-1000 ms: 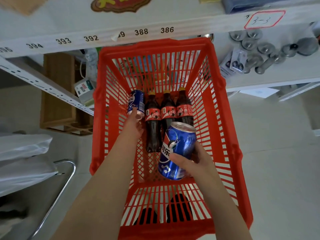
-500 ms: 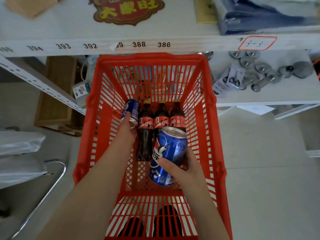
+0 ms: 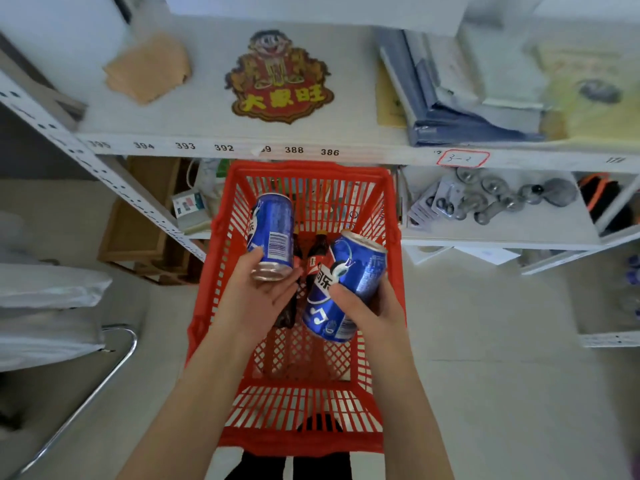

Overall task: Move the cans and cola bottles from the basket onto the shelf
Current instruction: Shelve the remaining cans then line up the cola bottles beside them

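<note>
1. Your left hand (image 3: pixel 258 292) cradles a blue can (image 3: pixel 272 232) from below, palm up, thumb pressed against its side and fingers curled loosely under the silvery base. The can leans away from you with its top toward the shelf, a hold that looks suited to lifting it forward and up.
2. Your right hand (image 3: pixel 363 306) is wrapped round a second blue can (image 3: pixel 343 289), thumb across the printed label and fingers hidden behind. This can tilts to the right with its rim uppermost. Both cans are smooth, glossy metal cylinders, so a firm wrap is likely to keep them from slipping.
3. Both cans hang above the red basket (image 3: pixel 381 441), clear of its floor, which suggests the lift is done and the carry to the shelf comes next.
4. Beneath your hands, dark cola bottles (image 3: pixel 320 244) with red labels lie at the far end of the basket; your hands hide most of them, so I cannot count them.
5. The basket is rigid plastic lattice, with slotted walls and a criss-cross bottom, and stands on the pale floor hard against the shelving.
6. The white shelf (image 3: pixel 207 123) above is flat and matte, with a numbered front edge. A free stretch lies between the tan papers (image 3: pixel 149 69) and the red-and-gold sticker (image 3: pixel 280 81).
</note>
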